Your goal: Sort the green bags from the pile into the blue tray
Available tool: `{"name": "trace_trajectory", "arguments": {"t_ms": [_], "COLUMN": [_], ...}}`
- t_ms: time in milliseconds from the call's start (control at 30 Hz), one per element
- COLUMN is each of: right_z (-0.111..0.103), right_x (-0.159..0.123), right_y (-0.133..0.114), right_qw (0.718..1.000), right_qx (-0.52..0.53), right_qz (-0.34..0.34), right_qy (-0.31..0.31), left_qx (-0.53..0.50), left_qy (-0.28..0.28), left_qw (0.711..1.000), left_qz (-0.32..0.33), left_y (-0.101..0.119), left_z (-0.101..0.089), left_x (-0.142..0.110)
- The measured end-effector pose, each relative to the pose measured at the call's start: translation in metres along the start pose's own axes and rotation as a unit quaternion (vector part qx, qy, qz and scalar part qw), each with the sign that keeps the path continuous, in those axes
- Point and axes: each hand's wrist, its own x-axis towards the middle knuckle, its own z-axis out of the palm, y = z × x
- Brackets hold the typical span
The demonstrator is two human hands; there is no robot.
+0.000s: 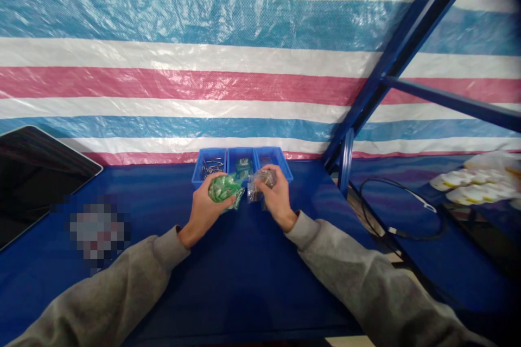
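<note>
My left hand is closed around a green plastic bag, its contents hard to make out. My right hand grips a small clear plastic bag with brownish or metallic small pieces inside. The two bags are held close together, just in front of three blue bins. In the left bin lie several metal screws or pins. The middle bin contains a greenish packet. Part of the right bin is hidden by my right hand, so its contents are unclear.
A dark screen stands at the left on the blue table. Near it lies a blurred-out item. Blue metal frame bars rise at the right, beside a black cable and white-yellow items. Behind hangs a striped tarp.
</note>
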Motion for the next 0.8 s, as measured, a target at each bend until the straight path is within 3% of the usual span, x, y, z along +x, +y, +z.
{"name": "trace_trajectory", "arguments": {"t_ms": [133,300,433,533,700,800], "right_z": [0.01,0.006,-0.005,-0.015,-0.028,-0.029], "right_x": [-0.023,-0.025,-0.026,-0.034,-0.053,-0.059], "right_y": [0.012,0.019,0.013,0.007,0.01,0.019], "right_qw": [1.0,0.989,0.957,0.919,0.879,0.872], "right_qx": [0.019,-0.088,-0.225,-0.334,-0.397,-0.391], "right_qz": [-0.004,-0.063,-0.112,-0.119,-0.146,-0.156], "right_qy": [-0.021,-0.101,-0.147,-0.174,-0.222,-0.25], "left_qx": [0.015,0.079,0.23,0.289,0.277,0.25], "left_qy": [-0.042,-0.083,-0.108,-0.131,-0.201,-0.239], "left_qw": [0.999,0.993,0.966,0.946,0.935,0.935], "left_qz": [-0.023,0.012,0.038,0.068,0.095,0.082], "left_y": [-0.012,-0.011,-0.006,-0.007,-0.011,-0.008], "left_z": [0.002,0.0,-0.003,-0.007,-0.013,-0.013], "left_x": [-0.014,-0.018,-0.029,-0.037,-0.042,-0.043]}}
